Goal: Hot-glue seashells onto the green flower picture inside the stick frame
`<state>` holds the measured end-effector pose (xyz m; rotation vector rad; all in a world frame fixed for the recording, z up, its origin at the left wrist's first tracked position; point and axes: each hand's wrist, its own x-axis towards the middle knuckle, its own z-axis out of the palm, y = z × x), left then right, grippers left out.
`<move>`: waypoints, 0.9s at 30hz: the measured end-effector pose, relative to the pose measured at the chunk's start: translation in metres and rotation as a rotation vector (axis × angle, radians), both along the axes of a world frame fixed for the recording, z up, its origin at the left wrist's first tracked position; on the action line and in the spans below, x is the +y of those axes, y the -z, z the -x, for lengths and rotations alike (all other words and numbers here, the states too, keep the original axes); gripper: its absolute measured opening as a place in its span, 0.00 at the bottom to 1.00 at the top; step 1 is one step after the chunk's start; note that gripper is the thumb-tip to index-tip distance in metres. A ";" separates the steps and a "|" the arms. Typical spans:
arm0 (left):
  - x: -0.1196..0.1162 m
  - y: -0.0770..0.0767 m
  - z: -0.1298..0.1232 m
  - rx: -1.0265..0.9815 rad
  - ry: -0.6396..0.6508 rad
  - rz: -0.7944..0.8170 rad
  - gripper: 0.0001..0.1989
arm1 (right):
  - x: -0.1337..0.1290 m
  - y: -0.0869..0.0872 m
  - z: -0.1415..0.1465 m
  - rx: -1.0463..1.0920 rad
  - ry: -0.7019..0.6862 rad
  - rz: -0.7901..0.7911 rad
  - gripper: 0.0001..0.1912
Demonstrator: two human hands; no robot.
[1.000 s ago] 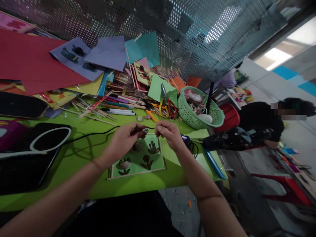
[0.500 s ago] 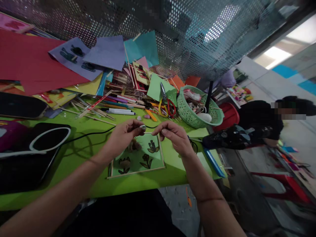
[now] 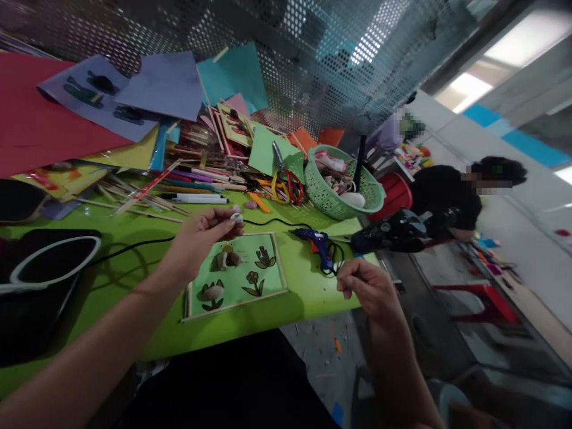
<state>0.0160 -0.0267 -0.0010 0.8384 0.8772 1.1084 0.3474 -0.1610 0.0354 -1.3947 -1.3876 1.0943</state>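
Between the thumb and fingers of my left hand (image 3: 199, 241) is a small whitish piece (image 3: 236, 218), held over the top edge of a green framed picture (image 3: 241, 287). The picture lies on the green table and carries dark flower shapes and a few stone-like pieces. My right hand (image 3: 364, 283) is at the table's right front edge, its fingers curled together; whether anything is between them is too small to tell. Just beyond it lies a blue glue gun (image 3: 318, 243) with its black cord looped beside the fingertips.
Sticks, pens (image 3: 196, 198) and scissors (image 3: 286, 179) lie behind the picture. A green basket (image 3: 328, 193) of scraps stands at the back right. At the left is a black tray-like object (image 3: 40, 310). A person (image 3: 447, 196) sits farther right.
My right hand has moved right and toward the table's front edge, away from my left hand, uncovering the glue gun. My left hand still holds the whitish piece. The view has shifted.
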 end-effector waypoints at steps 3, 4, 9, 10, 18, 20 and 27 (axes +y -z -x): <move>0.001 0.001 0.000 0.014 -0.018 -0.003 0.16 | -0.026 -0.009 -0.019 -0.194 0.009 0.037 0.07; 0.002 0.001 0.000 0.019 -0.025 -0.004 0.15 | -0.033 -0.014 -0.023 -0.282 -0.043 0.077 0.07; 0.005 0.005 -0.002 0.043 -0.053 -0.010 0.14 | -0.027 -0.020 -0.030 -0.615 -0.122 0.145 0.14; 0.006 0.006 -0.002 0.042 -0.054 -0.019 0.14 | -0.019 -0.016 -0.029 -0.653 -0.024 0.102 0.12; 0.009 0.005 0.000 0.005 -0.078 -0.013 0.17 | 0.057 0.030 -0.015 -0.900 0.252 0.179 0.22; 0.010 0.006 0.000 -0.008 -0.091 -0.016 0.17 | 0.062 0.039 -0.017 -0.791 0.281 0.180 0.23; 0.010 0.004 -0.001 -0.006 -0.100 -0.003 0.20 | 0.066 0.033 -0.012 -0.268 0.310 0.148 0.27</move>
